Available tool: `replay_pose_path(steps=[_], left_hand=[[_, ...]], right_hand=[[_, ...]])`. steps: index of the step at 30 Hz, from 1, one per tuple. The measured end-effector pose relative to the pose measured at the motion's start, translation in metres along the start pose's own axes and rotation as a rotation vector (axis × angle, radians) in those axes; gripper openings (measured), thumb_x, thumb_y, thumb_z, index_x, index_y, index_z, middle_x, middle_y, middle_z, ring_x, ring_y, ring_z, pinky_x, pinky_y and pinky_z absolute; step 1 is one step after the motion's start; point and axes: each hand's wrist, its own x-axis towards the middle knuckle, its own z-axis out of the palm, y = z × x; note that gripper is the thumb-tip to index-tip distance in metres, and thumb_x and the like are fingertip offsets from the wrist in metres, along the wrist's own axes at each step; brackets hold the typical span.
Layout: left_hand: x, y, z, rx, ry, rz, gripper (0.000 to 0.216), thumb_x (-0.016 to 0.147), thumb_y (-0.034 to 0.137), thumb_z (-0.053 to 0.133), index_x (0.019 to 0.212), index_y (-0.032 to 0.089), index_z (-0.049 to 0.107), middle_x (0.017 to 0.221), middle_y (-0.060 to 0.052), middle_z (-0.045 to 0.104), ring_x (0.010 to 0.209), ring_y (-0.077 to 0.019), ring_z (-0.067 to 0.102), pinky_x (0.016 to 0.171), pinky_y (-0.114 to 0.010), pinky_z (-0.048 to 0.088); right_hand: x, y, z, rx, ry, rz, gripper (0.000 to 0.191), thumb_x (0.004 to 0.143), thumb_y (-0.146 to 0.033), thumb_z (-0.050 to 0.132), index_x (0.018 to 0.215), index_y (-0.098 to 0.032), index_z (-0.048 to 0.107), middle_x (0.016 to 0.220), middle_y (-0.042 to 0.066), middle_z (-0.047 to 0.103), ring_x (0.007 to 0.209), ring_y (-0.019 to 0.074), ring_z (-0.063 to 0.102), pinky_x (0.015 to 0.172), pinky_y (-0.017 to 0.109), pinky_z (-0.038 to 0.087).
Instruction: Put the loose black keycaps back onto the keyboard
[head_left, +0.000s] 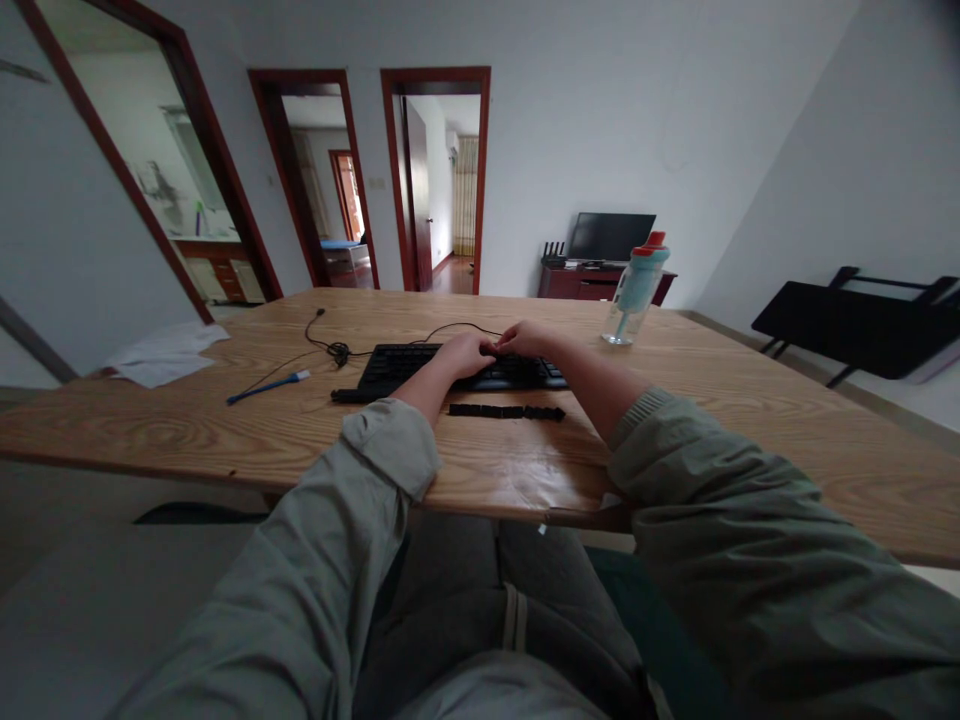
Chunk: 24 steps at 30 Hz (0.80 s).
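Note:
A black keyboard [401, 367] lies on the wooden table [712, 400], its cable [330, 345] running off to the left. My left hand [466, 353] rests on the keys near the keyboard's middle with its fingers curled together. My right hand [525, 339] meets it fingertip to fingertip just above the keys, also curled into a pinch. What the fingers hold is too small to make out. A row of loose black keycaps [507, 411] lies on the table in front of the keyboard, between my forearms.
A blue pen-like tool [268, 387] lies left of the keyboard, and a white cloth [166, 354] sits at the table's far left. A clear bottle with a red cap [636, 290] stands right of the keyboard. A black folded chair [862, 325] leans by the right wall.

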Motion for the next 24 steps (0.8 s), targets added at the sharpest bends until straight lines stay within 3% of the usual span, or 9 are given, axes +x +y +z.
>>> replay_pose_path(steps=[5, 10, 17, 24], left_hand=[[0.011, 0.001, 0.004, 0.053, 0.04, -0.064, 0.019, 0.08, 0.033, 0.067, 0.091, 0.024, 0.078, 0.082, -0.004, 0.075, 0.079, -0.0213, 0.065, 0.074, -0.03, 0.046], [0.014, 0.003, 0.004, 0.042, 0.051, -0.072, 0.015, 0.078, 0.029, 0.067, 0.088, 0.022, 0.077, 0.083, -0.004, 0.074, 0.081, -0.0208, 0.065, 0.075, -0.03, 0.047], [0.02, -0.01, 0.009, -0.03, 0.058, -0.016, 0.024, 0.076, 0.023, 0.07, 0.099, 0.021, 0.074, 0.099, -0.004, 0.075, 0.091, -0.0195, 0.066, 0.085, -0.029, 0.05], [0.022, -0.014, 0.01, -0.101, 0.026, -0.021, 0.027, 0.077, 0.02, 0.07, 0.103, 0.018, 0.071, 0.104, -0.005, 0.075, 0.094, -0.0175, 0.067, 0.09, -0.028, 0.051]], right_hand=[[-0.005, 0.002, 0.0, 0.013, 0.037, 0.029, 0.035, 0.079, -0.047, 0.075, 0.098, -0.018, 0.079, 0.084, 0.004, 0.075, 0.07, 0.0164, 0.062, 0.063, 0.026, 0.045], [-0.012, 0.007, 0.0, 0.056, 0.057, 0.015, 0.032, 0.082, -0.046, 0.071, 0.096, -0.018, 0.078, 0.081, 0.004, 0.074, 0.069, 0.0168, 0.061, 0.061, 0.025, 0.043], [-0.036, 0.011, -0.011, 0.25, 0.357, -0.066, 0.025, 0.087, -0.031, 0.06, 0.094, -0.013, 0.076, 0.088, 0.008, 0.075, 0.08, 0.0195, 0.064, 0.067, 0.025, 0.046], [-0.074, 0.016, -0.016, 0.196, 0.477, -0.155, 0.022, 0.086, -0.027, 0.057, 0.09, -0.015, 0.075, 0.093, 0.008, 0.075, 0.084, 0.0197, 0.064, 0.074, 0.026, 0.046]])
